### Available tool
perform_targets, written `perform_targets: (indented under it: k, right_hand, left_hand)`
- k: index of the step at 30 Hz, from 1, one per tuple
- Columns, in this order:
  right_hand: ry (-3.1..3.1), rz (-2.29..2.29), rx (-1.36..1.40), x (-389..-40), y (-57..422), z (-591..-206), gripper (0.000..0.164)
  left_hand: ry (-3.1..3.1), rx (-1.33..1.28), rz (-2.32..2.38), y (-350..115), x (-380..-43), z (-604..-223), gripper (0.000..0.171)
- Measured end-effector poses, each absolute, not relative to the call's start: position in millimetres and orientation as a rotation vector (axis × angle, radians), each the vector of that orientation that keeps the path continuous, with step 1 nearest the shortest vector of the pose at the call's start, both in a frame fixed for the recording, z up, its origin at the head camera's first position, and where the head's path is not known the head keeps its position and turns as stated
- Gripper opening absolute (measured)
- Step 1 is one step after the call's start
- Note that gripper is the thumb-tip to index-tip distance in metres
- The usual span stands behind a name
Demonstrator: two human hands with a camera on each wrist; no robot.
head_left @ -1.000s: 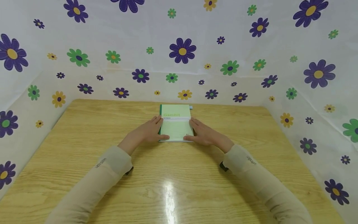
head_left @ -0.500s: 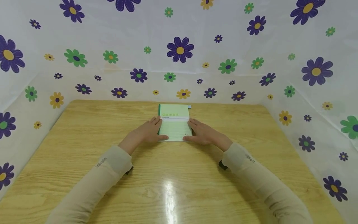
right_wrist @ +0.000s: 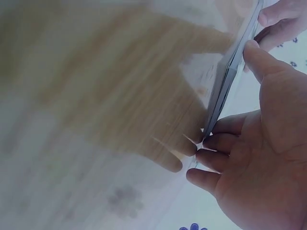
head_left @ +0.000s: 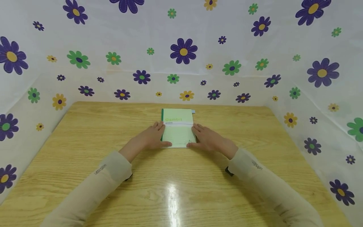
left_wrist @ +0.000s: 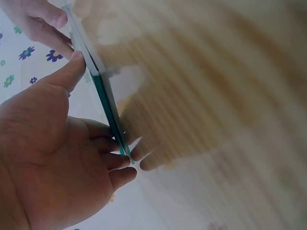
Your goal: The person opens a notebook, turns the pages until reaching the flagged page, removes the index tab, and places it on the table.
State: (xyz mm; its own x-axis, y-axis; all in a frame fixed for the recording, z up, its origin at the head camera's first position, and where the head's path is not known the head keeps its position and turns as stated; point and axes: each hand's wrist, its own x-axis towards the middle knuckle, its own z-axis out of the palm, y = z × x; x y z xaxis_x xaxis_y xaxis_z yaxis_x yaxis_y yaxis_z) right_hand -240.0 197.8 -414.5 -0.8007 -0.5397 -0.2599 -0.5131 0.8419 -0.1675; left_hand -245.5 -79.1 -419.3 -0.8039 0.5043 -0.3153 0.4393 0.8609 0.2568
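- Notebook (head_left: 178, 135): cover up on the far half of the table, roughly centred, between the two hands. Can't tell whether its whole underside sits on the wood.
- Nearest: pale left sleeve (head_left: 93, 186) and pale right sleeve (head_left: 272, 186), slanting in from the bottom corners. Print on both cuffs, unreadable. Small dark item (head_left: 129, 177) shows under the left cuff, a similar one under the right.
- Table (head_left: 127, 205): light wood grain, glossy. Bright glare streak (head_left: 173, 205) between the arms. Wrist views show fingers and notebook mirrored in the surface.
- Left hand (head_left: 154, 137): grips the notebook's left side. Thumb over the cover at the near edge, other fingers bent in against the green spine (head_left: 162, 116). Little finger slightly apart from the rest.
- Right hand (head_left: 207, 138): same hold, mirrored. Thumb on the cover by the near right corner, fingers along the page-edge side, little finger a bit apart. Thumb tips face each other, not touching.
- Cover, near to far: pale green, faint lines, small "A" mark near the right thumb, white band across, "Gambit" title. Light blue tab (head_left: 193, 111) sticks out at the far right corner.
- Back: table's far edge just beyond the notebook, then white cloth (head_left: 232, 25) with purple, green and yellow flowers, behind and along both sides.
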Motion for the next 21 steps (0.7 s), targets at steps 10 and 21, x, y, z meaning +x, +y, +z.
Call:
perform_targets:
  k: [10,21]
  right_hand:
    - [2.729,-0.100,-0.773,-219,197,-413,0.096]
    - [2.727,-0.123,-0.792,-194,197,-413,0.096]
  left_hand:
    - [2.668,0.718,0.278,-78,-233,-424,0.101]
    - [2.674,0.734,0.282,-78,-203,-421,0.099]
